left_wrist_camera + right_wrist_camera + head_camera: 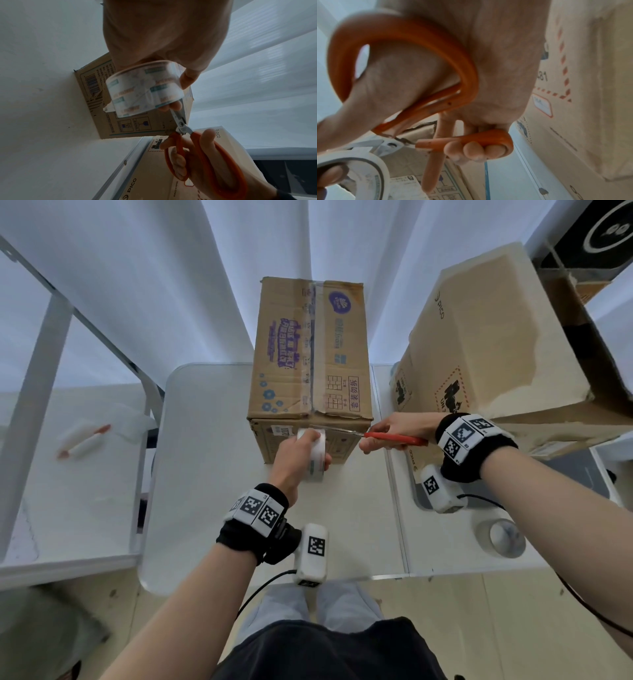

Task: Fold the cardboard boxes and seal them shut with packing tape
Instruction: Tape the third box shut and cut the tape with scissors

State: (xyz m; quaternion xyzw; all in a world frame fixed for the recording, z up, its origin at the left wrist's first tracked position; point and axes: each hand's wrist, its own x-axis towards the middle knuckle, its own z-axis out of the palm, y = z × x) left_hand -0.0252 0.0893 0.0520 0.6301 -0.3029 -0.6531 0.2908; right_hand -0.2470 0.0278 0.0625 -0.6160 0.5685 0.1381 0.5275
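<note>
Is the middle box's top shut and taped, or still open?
Shut: the box top flaps lie flat, with clear tape along their centre seam.

cardboard boxes: two in plain sight. one printed box (310,364) standing on the table, one bigger box (493,337) at the right. more cardboard behind it at the far right, count unclear.
tape rolls: two. one (315,455) in the left hand (291,463), one (503,537) lying on the table near the right edge.
scissors: one pair (394,437), orange handles, in the right hand (400,429).
hands: two.
tables: two white tops, middle (205,474) and left (68,491).
small tubes on the left table: two (84,441), blurred.
</note>
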